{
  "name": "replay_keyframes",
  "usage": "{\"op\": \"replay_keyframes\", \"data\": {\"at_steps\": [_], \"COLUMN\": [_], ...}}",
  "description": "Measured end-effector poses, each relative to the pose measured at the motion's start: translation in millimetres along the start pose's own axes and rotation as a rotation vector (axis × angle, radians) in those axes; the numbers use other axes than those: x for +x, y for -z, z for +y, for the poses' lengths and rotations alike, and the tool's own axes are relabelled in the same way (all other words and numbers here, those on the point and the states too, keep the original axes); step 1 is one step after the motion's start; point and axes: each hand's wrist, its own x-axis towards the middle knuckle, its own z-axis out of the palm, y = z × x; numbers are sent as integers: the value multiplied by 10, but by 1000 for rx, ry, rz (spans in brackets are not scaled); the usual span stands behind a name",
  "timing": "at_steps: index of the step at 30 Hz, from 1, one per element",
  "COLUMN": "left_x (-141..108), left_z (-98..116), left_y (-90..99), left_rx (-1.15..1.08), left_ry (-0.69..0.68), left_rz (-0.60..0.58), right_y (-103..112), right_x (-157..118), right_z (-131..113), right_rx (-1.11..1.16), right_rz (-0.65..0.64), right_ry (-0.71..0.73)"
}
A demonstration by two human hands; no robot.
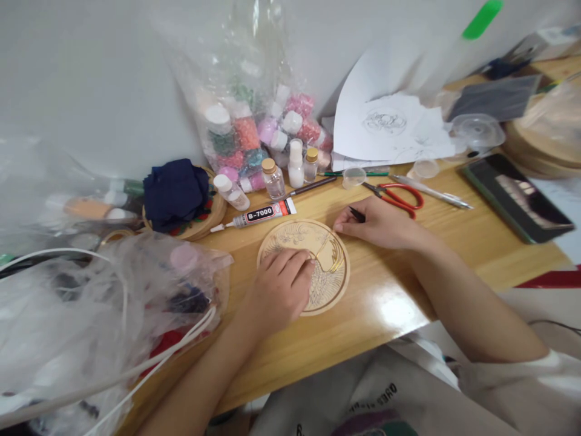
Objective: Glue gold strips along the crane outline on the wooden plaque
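Observation:
A round wooden disc with a fine line drawing lies on the table. Part of the drawing at its right is lined in gold, and a thin gold strand curves over the middle. My left hand rests on the disc's left part, its fingers bent together near the strand's end; whether they pinch it is too small to tell. At the disc's upper right edge, my right hand is closed on a dark, pointed tool, whose rest is hidden in the palm.
Behind the disc lie a glue tube, small bottles, a dark pen-like tool and red-handled pliers. A phone is at right. Plastic bags and white cables crowd the left.

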Motion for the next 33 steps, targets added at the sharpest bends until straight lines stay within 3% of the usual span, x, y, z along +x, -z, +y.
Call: {"op": "replay_keyframes", "data": {"at_steps": [33], "left_x": [-2], "left_z": [6], "left_y": [8], "left_rx": [-25], "left_ry": [14], "left_rz": [-25], "right_y": [25], "right_x": [-2], "right_z": [25], "right_rx": [-1], "right_rz": [-32], "right_ry": [-22]}}
